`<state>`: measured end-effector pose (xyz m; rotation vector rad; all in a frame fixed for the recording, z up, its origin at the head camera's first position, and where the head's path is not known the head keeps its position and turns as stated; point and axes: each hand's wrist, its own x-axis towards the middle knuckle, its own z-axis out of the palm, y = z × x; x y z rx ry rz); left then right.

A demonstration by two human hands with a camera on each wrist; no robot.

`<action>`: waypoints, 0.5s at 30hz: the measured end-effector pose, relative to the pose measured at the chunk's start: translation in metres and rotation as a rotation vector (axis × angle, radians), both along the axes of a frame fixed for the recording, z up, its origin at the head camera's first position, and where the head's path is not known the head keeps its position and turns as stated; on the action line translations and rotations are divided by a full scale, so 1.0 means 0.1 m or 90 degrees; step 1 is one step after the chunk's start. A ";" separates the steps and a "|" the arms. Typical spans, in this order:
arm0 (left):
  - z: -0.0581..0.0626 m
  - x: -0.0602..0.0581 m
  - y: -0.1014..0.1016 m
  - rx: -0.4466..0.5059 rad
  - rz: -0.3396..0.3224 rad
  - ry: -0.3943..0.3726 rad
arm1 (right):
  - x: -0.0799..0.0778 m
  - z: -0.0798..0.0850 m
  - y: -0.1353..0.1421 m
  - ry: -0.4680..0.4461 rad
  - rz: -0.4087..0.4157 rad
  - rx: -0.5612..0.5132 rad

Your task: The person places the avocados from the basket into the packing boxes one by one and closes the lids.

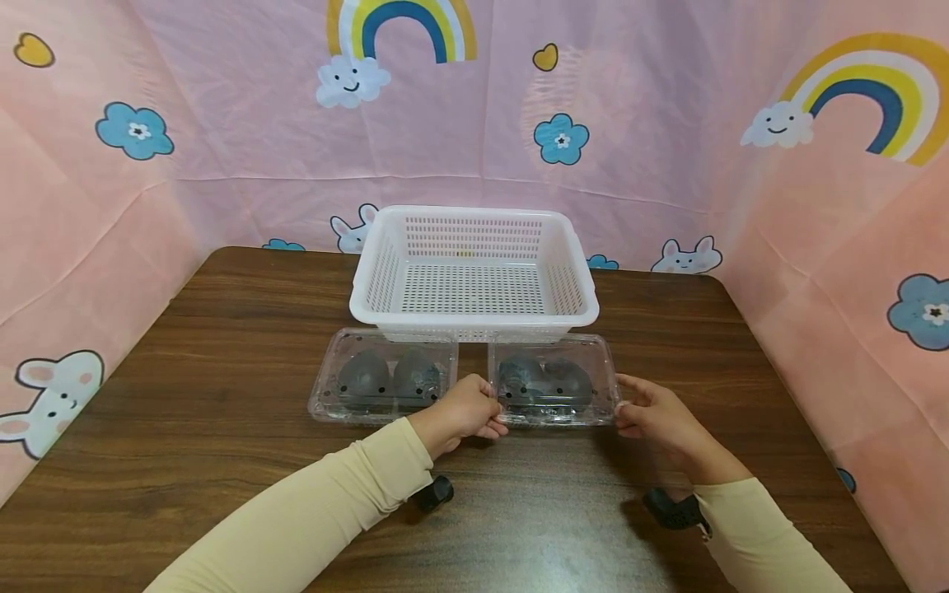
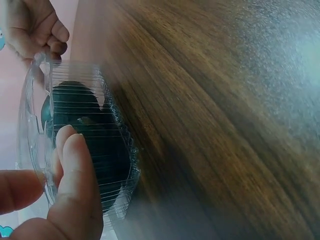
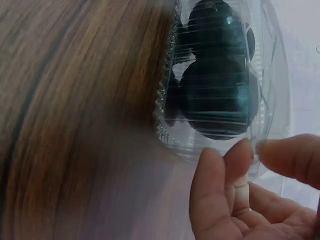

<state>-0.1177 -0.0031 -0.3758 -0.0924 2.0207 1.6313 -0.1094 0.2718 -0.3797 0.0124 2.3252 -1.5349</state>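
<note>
A clear plastic clamshell box (image 1: 549,410) with dark green rounded fruits (image 1: 569,383) inside sits right of centre on the table, its lid closed. My left hand (image 1: 469,408) pinches its near left corner; the left wrist view shows thumb and fingers (image 2: 75,180) on either side of the rim. At the right end, my right hand (image 1: 652,416) pinches the rim between thumb (image 3: 295,155) and fingertips. The ridged side of the box (image 3: 215,115) stands close over the wood. Just left of my left hand lies a second, matching clamshell box (image 1: 385,403) with similar fruits.
Behind both boxes stands a white perforated plastic basket (image 1: 474,319), its near side close to their back edges. The brown wooden table (image 1: 222,461) is bordered by a pink patterned cloth (image 1: 245,107) at the back and sides. Black wrist devices (image 1: 673,508) hang under both forearms.
</note>
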 end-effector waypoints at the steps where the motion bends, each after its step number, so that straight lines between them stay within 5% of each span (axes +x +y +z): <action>1: 0.00 0.00 0.00 0.000 0.000 0.000 | 0.00 0.00 0.00 0.000 -0.001 0.003; 15: -0.01 0.01 0.00 -0.007 0.015 0.002 | 0.00 0.01 -0.01 -0.005 0.006 0.019</action>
